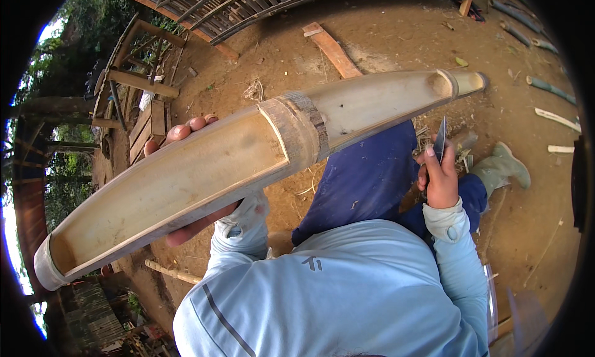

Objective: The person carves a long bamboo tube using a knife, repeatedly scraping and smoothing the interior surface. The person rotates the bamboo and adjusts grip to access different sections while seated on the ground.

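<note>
A long, thick bamboo piece point(180, 171) slants across the view from lower left to upper right. Its upper side is cut away into hollow troughs, and a whole ring of bamboo remains around the middle. My left hand point(204, 224) grips it from beneath, with fingertips showing over the far edge and the palm hidden behind the bamboo. My right hand point(441, 180) is closed around a knife point(440, 140), its dark blade pointing up and away. The knife is apart from the bamboo, below its right half.
A reddish wooden plank point(333, 50) lies on the dirt ground. Beyond it stands a slatted bamboo structure point(266, 7). Green bamboo poles point(548, 90) lie at right. A wooden frame point(145, 81) stands at far left. Shavings point(424, 140) lie near my boot point(505, 168).
</note>
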`<act>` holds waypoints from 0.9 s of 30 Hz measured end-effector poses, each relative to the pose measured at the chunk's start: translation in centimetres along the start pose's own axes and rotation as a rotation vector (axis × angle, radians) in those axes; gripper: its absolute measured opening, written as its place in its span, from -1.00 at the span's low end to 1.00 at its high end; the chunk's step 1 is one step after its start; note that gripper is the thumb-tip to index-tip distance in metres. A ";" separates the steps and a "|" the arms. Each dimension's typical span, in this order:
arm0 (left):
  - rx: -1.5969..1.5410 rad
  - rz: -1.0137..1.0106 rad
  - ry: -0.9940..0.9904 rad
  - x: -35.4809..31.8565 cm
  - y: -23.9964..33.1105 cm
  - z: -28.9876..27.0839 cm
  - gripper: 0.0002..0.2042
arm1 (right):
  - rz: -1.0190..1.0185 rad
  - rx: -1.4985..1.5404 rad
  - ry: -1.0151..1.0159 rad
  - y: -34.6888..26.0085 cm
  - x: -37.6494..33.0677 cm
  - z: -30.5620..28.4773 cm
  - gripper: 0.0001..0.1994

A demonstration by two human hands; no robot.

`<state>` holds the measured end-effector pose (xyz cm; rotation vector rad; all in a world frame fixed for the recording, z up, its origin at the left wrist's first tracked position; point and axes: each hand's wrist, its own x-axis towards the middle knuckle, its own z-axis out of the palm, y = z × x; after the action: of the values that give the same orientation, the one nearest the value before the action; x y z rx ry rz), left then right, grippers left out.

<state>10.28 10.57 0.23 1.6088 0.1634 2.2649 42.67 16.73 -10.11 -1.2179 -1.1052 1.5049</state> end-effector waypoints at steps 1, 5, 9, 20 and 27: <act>-0.006 0.000 -0.009 0.0 0.1 0.1 0.12 | -0.012 0.020 -0.006 0.5 -0.1 0.1 -0.65; -0.031 -0.016 -0.023 -0.4 0.3 0.4 0.12 | -0.050 0.035 -0.031 1.4 -0.9 0.7 -0.74; -0.043 -0.045 -0.053 -1.1 0.6 -0.1 0.12 | -0.122 -0.024 -0.056 0.6 -1.2 1.6 -0.73; -0.054 -0.114 0.025 -3.0 1.1 0.6 0.14 | -0.103 0.072 -0.176 -1.3 -1.0 3.9 -0.71; -0.124 -0.135 -0.005 -2.8 1.5 0.4 0.13 | 0.031 0.118 -0.284 -4.9 -3.2 4.8 -0.71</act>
<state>11.10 8.17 -1.65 1.4943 0.1230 2.1255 38.86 14.19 -4.10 -0.9643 -1.1659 1.7806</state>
